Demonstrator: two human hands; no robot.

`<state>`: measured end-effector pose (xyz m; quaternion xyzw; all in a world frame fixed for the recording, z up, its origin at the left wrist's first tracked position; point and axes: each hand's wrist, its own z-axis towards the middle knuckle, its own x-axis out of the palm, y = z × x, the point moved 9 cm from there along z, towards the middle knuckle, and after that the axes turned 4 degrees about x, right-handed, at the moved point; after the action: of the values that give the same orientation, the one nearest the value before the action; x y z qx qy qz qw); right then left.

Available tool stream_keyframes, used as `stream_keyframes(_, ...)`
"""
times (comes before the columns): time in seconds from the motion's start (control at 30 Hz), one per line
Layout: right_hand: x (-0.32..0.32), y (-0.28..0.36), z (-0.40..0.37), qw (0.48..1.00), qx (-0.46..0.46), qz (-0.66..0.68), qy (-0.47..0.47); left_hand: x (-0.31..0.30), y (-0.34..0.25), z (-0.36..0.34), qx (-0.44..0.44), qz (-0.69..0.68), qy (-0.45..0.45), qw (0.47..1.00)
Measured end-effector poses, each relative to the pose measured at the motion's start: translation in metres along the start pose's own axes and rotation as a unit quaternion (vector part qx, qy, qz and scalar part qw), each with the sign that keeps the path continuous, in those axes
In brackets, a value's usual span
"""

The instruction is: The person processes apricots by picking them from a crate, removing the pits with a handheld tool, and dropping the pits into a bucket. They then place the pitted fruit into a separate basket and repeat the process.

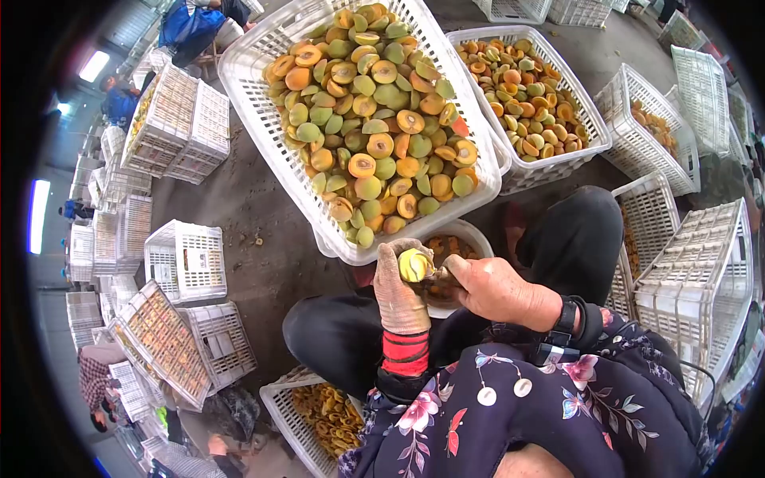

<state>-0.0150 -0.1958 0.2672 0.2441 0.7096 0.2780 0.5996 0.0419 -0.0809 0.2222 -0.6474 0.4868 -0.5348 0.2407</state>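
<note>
My left hand (401, 295), in a pale work glove with a red band at the wrist, is closed around a yellow-green fruit (414, 265). Bare, with a black watch at the wrist, my right hand (498, 288) is closed on a small tool, mostly hidden by the fingers, whose tip touches the fruit's right side. Both hands are over a white bucket (480, 240) with fruit pieces inside. Just beyond them, a large white crate (275, 151) is heaped with halved green and orange fruits (378, 143).
A second crate (594, 131) of halved fruit stands at the upper right. Below my left arm is a crate (283, 414) of darker pieces. Stacked white crates (179, 119) line the left, and more crates (693, 271) are at the right. People are at the left edge.
</note>
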Motion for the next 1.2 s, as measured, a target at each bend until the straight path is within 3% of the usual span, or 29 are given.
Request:
stream_keyframes(0.17,-0.003,0.010,-0.003,1.000,-0.019,-0.005,-0.022,-0.003,-0.005,-0.003,0.025,0.037,0.003,0.999)
stream_keyframes(0.33,0.008,0.008,-0.005,1.000,0.010,-0.012,0.017,-0.007,-0.018,-0.009,0.117,0.198,-0.016,0.973)
stream_keyframes(0.5,0.020,0.006,-0.010,0.996,0.035,0.050,0.067,-0.004,-0.020,-0.013,0.099,0.155,-0.011,0.983)
stream_keyframes(0.6,0.034,0.006,-0.014,0.967,0.016,0.235,0.098,-0.002,-0.022,-0.014,0.095,0.146,0.000,0.985)
stream_keyframes(0.77,0.029,-0.001,-0.007,0.976,0.008,0.197,0.088,-0.004,-0.012,-0.009,0.075,0.127,0.001,0.989)
stream_keyframes(0.83,0.029,-0.005,-0.005,0.988,0.013,0.113,0.106,0.004,-0.002,-0.013,-0.008,-0.033,-0.002,0.999)
stream_keyframes(0.97,0.035,-0.003,-0.001,0.989,0.022,0.111,0.092,-0.005,-0.006,-0.008,0.037,0.041,-0.025,0.998)
stream_keyframes(1.03,0.047,0.002,-0.002,0.972,-0.014,0.221,0.076,-0.008,-0.006,-0.007,0.015,0.059,-0.028,0.998)
stream_keyframes(1.1,0.050,0.002,-0.003,0.964,-0.044,0.258,0.039,-0.017,-0.010,-0.005,0.064,0.137,-0.047,0.987)
stream_keyframes(1.17,0.063,0.005,-0.012,0.876,0.146,0.387,0.248,-0.017,-0.011,-0.004,0.078,0.154,-0.045,0.984)
stream_keyframes(1.2,0.068,0.007,-0.014,0.838,0.147,0.451,0.270,-0.015,-0.017,-0.006,0.113,0.187,-0.039,0.975)
